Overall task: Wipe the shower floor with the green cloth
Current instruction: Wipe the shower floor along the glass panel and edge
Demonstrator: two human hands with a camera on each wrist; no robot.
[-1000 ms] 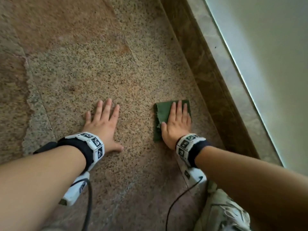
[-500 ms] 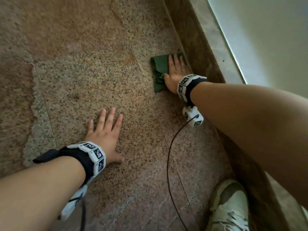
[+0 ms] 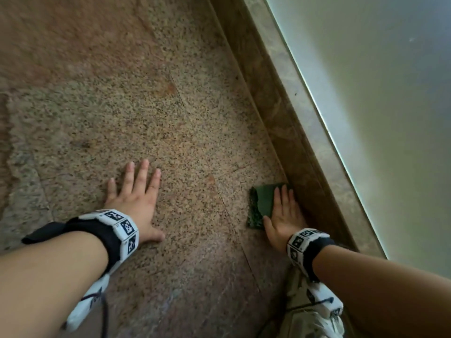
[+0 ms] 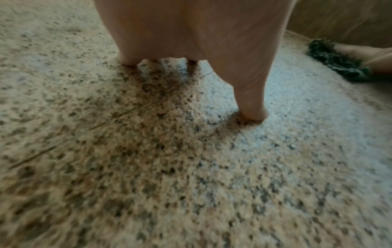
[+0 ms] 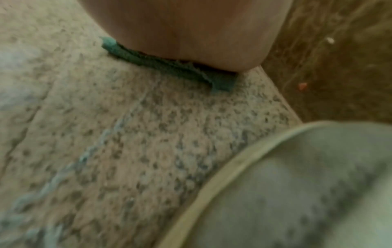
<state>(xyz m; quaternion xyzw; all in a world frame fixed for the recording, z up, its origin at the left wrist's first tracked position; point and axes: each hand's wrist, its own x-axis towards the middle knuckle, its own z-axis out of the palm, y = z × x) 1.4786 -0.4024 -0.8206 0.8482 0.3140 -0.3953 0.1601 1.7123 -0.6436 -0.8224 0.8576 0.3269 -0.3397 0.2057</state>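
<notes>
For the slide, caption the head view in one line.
Right hand presses the green cloth flat on the speckled shower floor beside the curb; left hand braces.

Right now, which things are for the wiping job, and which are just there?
For the job:
- green cloth, flat under the right hand
- shower floor

Just there:
- left hand, resting flat on the floor
- brown curb
- shoe

Speckled granite shower floor (image 3: 185, 147) is showing tan and pinkish-brown with black flecks. The cloth (image 3: 264, 202) is looking dark green. The curb (image 3: 280, 113) is running mottled brown, and both wristbands (image 3: 122, 228) are flashing white squares with black marker patterns.
</notes>
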